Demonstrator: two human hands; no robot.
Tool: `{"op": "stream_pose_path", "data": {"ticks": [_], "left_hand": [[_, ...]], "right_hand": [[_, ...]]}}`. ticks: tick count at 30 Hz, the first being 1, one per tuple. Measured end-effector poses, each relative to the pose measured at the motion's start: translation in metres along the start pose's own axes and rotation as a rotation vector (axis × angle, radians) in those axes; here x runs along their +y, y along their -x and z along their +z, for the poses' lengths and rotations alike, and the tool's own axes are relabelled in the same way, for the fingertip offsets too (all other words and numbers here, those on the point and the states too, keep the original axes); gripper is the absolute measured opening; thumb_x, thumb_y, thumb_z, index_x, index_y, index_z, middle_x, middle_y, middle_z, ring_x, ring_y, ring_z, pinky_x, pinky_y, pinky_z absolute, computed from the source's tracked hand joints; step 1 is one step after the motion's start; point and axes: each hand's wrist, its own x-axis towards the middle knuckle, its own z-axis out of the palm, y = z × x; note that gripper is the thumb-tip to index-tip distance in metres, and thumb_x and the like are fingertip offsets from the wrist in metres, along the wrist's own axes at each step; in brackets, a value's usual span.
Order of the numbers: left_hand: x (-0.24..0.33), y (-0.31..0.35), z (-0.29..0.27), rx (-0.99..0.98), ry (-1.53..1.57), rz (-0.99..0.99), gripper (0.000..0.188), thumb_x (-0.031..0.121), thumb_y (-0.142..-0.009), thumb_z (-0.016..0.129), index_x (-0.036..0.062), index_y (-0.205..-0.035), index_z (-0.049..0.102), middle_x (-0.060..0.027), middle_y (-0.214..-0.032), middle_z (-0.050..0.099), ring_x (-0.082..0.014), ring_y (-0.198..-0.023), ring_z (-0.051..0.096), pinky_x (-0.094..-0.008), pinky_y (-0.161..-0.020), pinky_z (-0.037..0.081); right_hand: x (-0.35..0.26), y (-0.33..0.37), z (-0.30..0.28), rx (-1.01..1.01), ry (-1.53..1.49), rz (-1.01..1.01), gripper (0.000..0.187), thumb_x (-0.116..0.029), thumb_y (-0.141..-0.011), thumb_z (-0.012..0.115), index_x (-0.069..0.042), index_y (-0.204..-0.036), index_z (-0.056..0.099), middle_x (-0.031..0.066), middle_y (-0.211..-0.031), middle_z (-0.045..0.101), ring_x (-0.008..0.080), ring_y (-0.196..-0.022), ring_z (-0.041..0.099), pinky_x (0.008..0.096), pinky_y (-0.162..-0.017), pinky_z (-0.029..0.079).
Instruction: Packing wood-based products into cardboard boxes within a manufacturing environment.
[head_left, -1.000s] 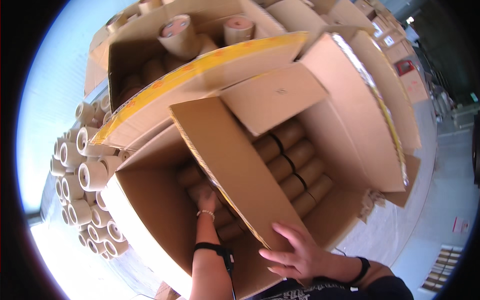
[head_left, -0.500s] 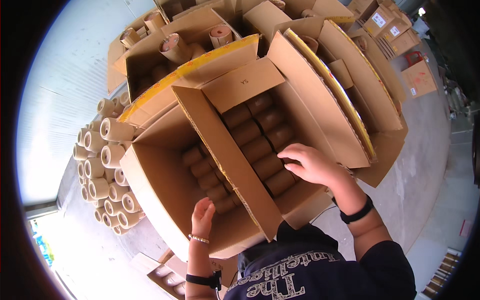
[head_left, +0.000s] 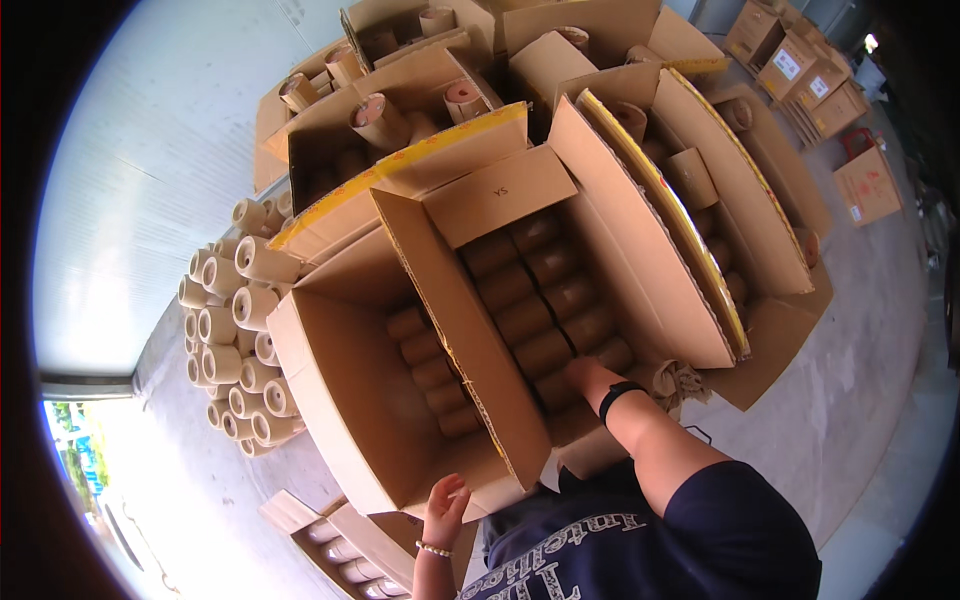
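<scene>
A large open cardboard box (head_left: 340, 400) stands in front of me, filled with rows of brown cardboard tubes (head_left: 540, 300). A tall cardboard flap (head_left: 460, 340) stands up across its middle. My left hand (head_left: 443, 508) rests with fingers apart on the box's near edge below that flap. My right hand (head_left: 582, 372) reaches down into the right half of the box and touches the nearest tubes; its fingers are partly hidden, so a grip is unclear. A black band sits on that wrist.
A stack of pale tubes (head_left: 232, 340) lies on the floor left of the box. More open boxes of tubes (head_left: 400, 130) stand behind, one with a yellow-edged flap (head_left: 400, 185). Closed cartons (head_left: 865, 185) sit far right. Another box of tubes (head_left: 340, 550) is at my feet.
My view has pulled back and up. My right hand moved from the flap's edge down onto the tubes in the right half. My left hand came out of the box to its near edge.
</scene>
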Motion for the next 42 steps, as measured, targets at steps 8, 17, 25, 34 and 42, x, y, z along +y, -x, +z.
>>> {"op": "stream_pose_path", "data": {"ticks": [8, 17, 25, 34, 42], "left_hand": [[-0.009, 0.015, 0.009, 0.155, 0.096, -0.075, 0.034, 0.011, -0.079, 0.057, -0.0002, -0.109, 0.045, -0.0121, -0.104, 0.053, -0.0136, -0.085, 0.055, -0.0242, -0.073, 0.046], [-0.018, -0.011, 0.032, 0.512, -0.961, 0.365, 0.035, 0.024, -0.07, 0.06, 0.0054, -0.097, 0.051, -0.0146, -0.092, 0.05, -0.0293, -0.084, 0.05, -0.0395, -0.072, 0.041], [-0.039, 0.006, 0.038, 0.493, -0.888, 0.326, 0.032, 0.025, -0.072, 0.059, 0.0082, -0.099, 0.053, -0.0159, -0.1, 0.048, -0.0337, -0.096, 0.043, -0.0466, -0.084, 0.032], [-0.047, 0.004, 0.043, 0.469, -0.913, 0.253, 0.032, 0.027, -0.074, 0.056, 0.0096, -0.101, 0.052, -0.0128, -0.102, 0.049, -0.0323, -0.097, 0.042, -0.0476, -0.081, 0.032], [-0.058, -0.004, 0.039, 0.437, -0.907, 0.319, 0.032, 0.025, -0.074, 0.055, 0.0081, -0.101, 0.053, -0.0074, -0.104, 0.051, -0.0303, -0.097, 0.043, -0.0486, -0.081, 0.031]], "right_hand": [[0.02, -0.031, 0.007, -0.011, 0.131, 0.028, 0.027, -0.018, -0.082, 0.042, -0.009, -0.101, 0.06, 0.0117, -0.107, 0.056, 0.0274, -0.098, 0.054, 0.041, -0.082, 0.043], [-0.009, -0.064, -0.213, 0.176, 0.088, 0.0, 0.031, -0.022, -0.076, 0.052, -0.008, -0.104, 0.056, 0.013, -0.11, 0.054, 0.0296, -0.1, 0.052, 0.0388, -0.084, 0.042], [0.004, -0.191, -0.211, 0.383, -0.067, 0.191, 0.035, -0.023, -0.075, 0.054, -0.008, -0.106, 0.055, 0.0127, -0.11, 0.054, 0.0296, -0.1, 0.052, 0.0386, -0.084, 0.042], [0.048, -0.226, -0.198, 0.362, -0.042, 0.258, 0.039, -0.025, -0.073, 0.056, -0.008, -0.108, 0.053, 0.0123, -0.111, 0.053, 0.0296, -0.101, 0.051, 0.0383, -0.085, 0.042], [0.064, -0.225, -0.202, 0.354, -0.056, 0.268, 0.042, -0.026, -0.072, 0.058, -0.009, -0.11, 0.051, 0.012, -0.111, 0.053, 0.0296, -0.101, 0.051, 0.038, -0.085, 0.042]]}}
